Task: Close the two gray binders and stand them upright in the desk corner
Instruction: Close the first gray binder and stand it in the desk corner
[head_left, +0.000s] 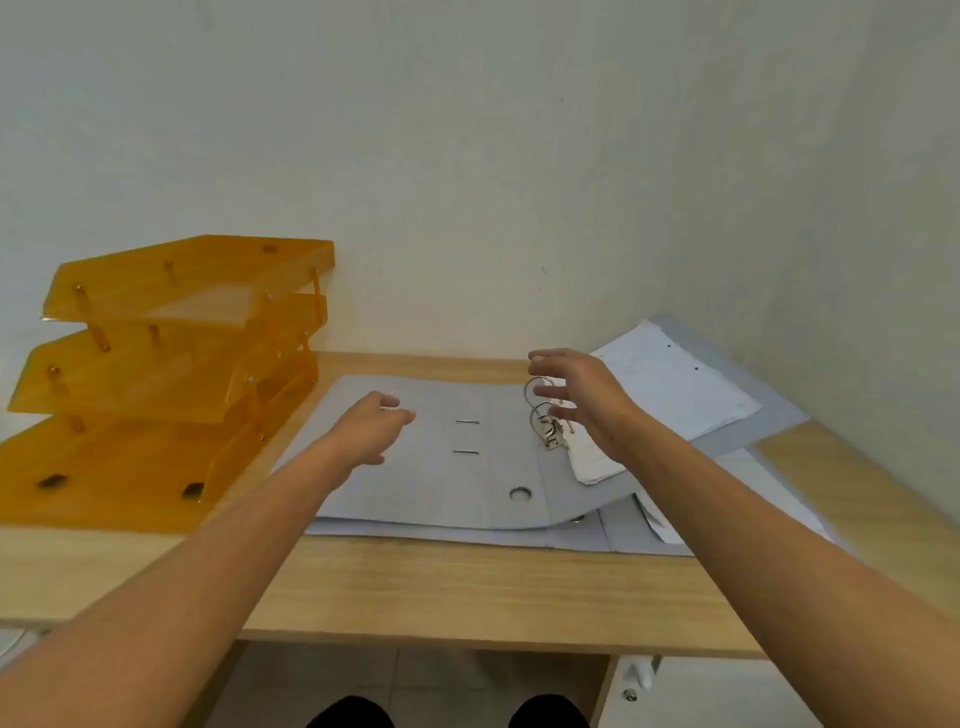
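Note:
Two gray binders lie open on the wooden desk, one on top of the other. The upper binder (447, 467) is spread flat with its metal ring mechanism (545, 415) standing up and white sheets (670, 384) on its right side. The lower binder (587, 535) shows only at its front edge and right side. My left hand (371, 428) hovers over the upper binder's left cover, fingers loosely curled and holding nothing. My right hand (582, 395) hangs over the rings, fingers spread, holding nothing.
A stack of three orange translucent letter trays (156, 374) stands at the desk's left, close to the binders. White walls meet in the corner behind the right side of the desk (441, 587). A white drawer unit (691, 691) sits below at the right.

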